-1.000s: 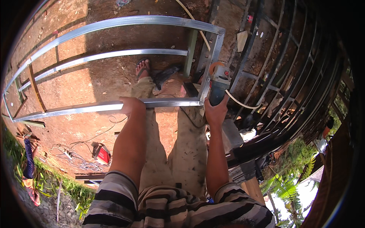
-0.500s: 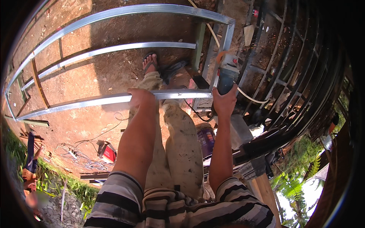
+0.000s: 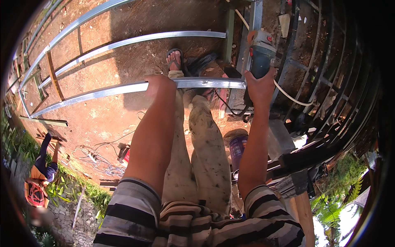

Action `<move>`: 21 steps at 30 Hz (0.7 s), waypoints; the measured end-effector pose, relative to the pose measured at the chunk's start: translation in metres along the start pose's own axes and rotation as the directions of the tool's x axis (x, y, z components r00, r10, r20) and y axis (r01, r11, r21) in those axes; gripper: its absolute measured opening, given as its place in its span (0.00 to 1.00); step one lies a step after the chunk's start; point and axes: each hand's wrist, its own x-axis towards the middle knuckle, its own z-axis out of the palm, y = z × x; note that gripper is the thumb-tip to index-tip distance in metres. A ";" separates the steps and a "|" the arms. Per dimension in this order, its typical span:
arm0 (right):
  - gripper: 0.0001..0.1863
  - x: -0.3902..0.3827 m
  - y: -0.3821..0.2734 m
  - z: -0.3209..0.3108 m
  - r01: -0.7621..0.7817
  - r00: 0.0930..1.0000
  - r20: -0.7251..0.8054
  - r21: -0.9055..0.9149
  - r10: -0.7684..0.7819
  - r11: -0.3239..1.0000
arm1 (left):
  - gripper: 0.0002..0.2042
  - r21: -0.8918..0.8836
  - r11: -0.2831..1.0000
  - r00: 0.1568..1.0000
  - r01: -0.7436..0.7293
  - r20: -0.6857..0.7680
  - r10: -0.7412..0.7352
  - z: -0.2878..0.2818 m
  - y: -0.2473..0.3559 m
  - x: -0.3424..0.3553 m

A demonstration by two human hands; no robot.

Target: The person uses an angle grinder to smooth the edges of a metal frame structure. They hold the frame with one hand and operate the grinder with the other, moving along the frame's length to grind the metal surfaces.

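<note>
My left hand [image 3: 159, 85] is closed over the near silver bar [image 3: 113, 90] of a long rectangular metal frame. My right hand [image 3: 260, 86] grips the body of a dark teal and grey angle grinder [image 3: 262, 59]. The grinder's disc [image 3: 250, 37] is at the frame's right end, beside the silver crosspiece [image 3: 258, 14]. Whether the disc touches the metal cannot be made out. A pale cable [image 3: 292, 97] lies to the right of the grinder. My sandalled foot [image 3: 174, 59] stands on the dirt between the frame's bars.
Dark metal racks or bars [image 3: 317, 61] fill the right side. A purple bucket [image 3: 237, 150] stands by my right leg. Tangled cables [image 3: 96, 160] lie on the ground at left, near a red object [image 3: 124, 154]. Another person [image 3: 43, 168] is at the far left.
The whole view has shifted, so the frame, grinder and hands appear farther right and higher. Orange sparks seen right of the grinder earlier no longer show. Both hands keep their holds.
</note>
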 end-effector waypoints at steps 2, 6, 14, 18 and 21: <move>0.35 -0.007 0.013 -0.002 -0.026 0.999 -0.024 0.001 0.026 1.000 | 0.31 -0.089 0.995 0.995 0.053 0.094 -0.045 -0.010 0.003 -0.014; 0.41 -0.033 0.038 -0.003 -0.079 0.993 -0.081 0.085 0.086 0.993 | 0.29 -0.010 0.998 0.986 0.055 0.160 -0.053 -0.024 0.008 -0.030; 0.35 -0.129 0.090 0.048 -0.301 0.861 -0.108 0.681 0.498 0.668 | 0.21 0.328 -0.864 0.483 -0.381 0.868 0.116 0.019 -0.001 0.047; 0.31 -0.179 0.096 0.072 -0.313 0.781 0.058 0.898 0.622 0.309 | 0.25 0.083 -0.988 0.386 -0.128 0.922 0.028 -0.004 -0.013 0.011; 0.24 -0.212 0.111 0.136 -0.288 0.759 -0.016 0.888 0.651 0.358 | 0.20 0.179 -0.979 0.263 -0.101 0.954 0.147 -0.001 -0.012 0.035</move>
